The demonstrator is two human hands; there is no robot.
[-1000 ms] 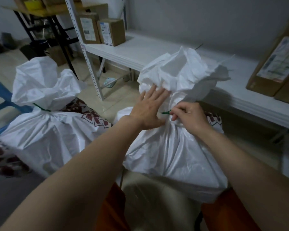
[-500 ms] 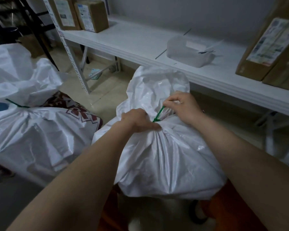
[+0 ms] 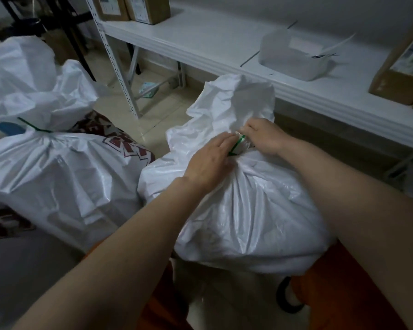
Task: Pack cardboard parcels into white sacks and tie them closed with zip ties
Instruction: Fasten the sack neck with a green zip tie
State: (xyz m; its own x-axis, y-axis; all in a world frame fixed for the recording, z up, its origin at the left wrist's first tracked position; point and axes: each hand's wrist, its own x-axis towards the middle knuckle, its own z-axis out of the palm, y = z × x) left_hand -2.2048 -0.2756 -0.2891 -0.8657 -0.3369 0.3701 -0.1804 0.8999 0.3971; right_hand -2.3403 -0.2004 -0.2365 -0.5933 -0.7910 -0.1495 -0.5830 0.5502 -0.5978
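On floor before white shelf [image 3: 224,46]: white sack [image 3: 243,210], full, neck gathered, between person's knees. Second white sack [image 3: 57,172] to its left, tied with green zip tie [image 3: 34,126]. On shelf: clear plastic tub [image 3: 291,58] mid-board, cardboard parcels [image 3: 134,7] at far left end. Left hand [image 3: 209,160] rests on sack neck, fingers extended. Right hand [image 3: 262,138] pinches green zip tie [image 3: 236,145] at neck.

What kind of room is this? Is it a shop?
Probably a small packing or storage room, not a shop floor: labelled cardboard parcels sit on a white metal shelf, and tied white sacks stand on the floor.
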